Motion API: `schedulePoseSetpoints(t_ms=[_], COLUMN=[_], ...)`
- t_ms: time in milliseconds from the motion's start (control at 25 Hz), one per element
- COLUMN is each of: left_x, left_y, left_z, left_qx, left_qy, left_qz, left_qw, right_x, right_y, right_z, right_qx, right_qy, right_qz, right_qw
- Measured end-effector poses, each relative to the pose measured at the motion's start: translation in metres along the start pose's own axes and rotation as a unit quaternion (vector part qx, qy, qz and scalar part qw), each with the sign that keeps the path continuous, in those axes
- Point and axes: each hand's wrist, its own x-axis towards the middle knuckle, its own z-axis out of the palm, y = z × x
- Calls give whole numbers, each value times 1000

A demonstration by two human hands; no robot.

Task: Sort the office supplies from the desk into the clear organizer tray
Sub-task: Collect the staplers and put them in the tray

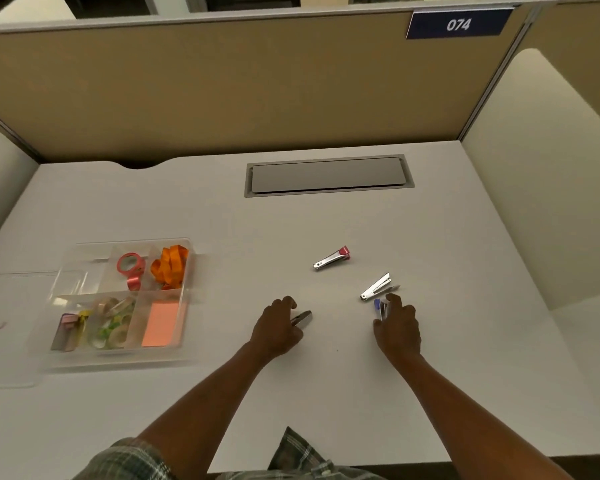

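The clear organizer tray (pixel 187 296) sits at the left of the frame, a little below centre, and most of its compartments are already filled. A red ribbon roll (pixel 129 268) and a bundle of orange ribbon (pixel 169 268) lie in the upper ones. Tape rolls (pixel 113 327), a pink sticky-note pad (pixel 160 323) and some small pinkish pieces (pixel 66 332), too blurred to name, lie in the lower ones. The upper-left compartment looks bare. By this showing, sorting is well along, and what seems left is a group of four small staplers on the white desk (pixel 326 223), right of centre and well apart from the tray. The left hand (pixel 278 329) has its fingers curled down over a grey metal stapler (pixel 305 318), gripping it against the desk. The right hand (pixel 397 329) closes thumb and fingers round a blue-tipped stapler (pixel 380 309), much of it hidden under the hand. Just beyond the right fingertips lies a silver stapler (pixel 377 287), and farther up sits a red-tipped stapler (pixel 331 258), neither of them touched. So two look to be in hand and two must yet be picked up, and all four must be carried left to the tray, likely to the bare compartment. A clear lid-like sheet (pixel 7 334) lies at the far left beside the tray.
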Motion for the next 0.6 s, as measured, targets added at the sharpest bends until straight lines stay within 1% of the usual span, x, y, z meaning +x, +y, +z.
schedulePoseSetpoints(t_ms=[80,160,200,280,320,360,440,520,600], left_x=[-4,-8,-9,-11,-13,-15,-19,-23,-27], left_y=[-3,-7,-10,-20,-24,-29,-40,-55,-72], left_z=[-5,-13,-18,-28,-33,-37,-46,-57,-67], left_qx=[-115,-258,-306,-355,-372,-388,-411,-421,-447], left_qy=[-12,-31,-40,-62,-75,-88,-99,-86,-52], left_qz=[-20,-70,-88,-95,-87,-78,-63,-61,-73], left_qw=[993,963,947,928,921,914,904,901,890], right_x=[-5,-18,-26,-42,-48,-54,-63,-71,-80], right_y=[-7,-17,-24,-43,-55,-66,-88,-109,-130], right_z=[5,13,17,26,31,35,43,51,58], right_qx=[59,155,213,321,353,372,385,393,404], right_qy=[-4,-24,-46,-106,-136,-160,-200,-237,-260], right_qz=[12,25,38,83,101,110,108,105,109], right_qw=[998,987,975,937,920,908,894,882,870])
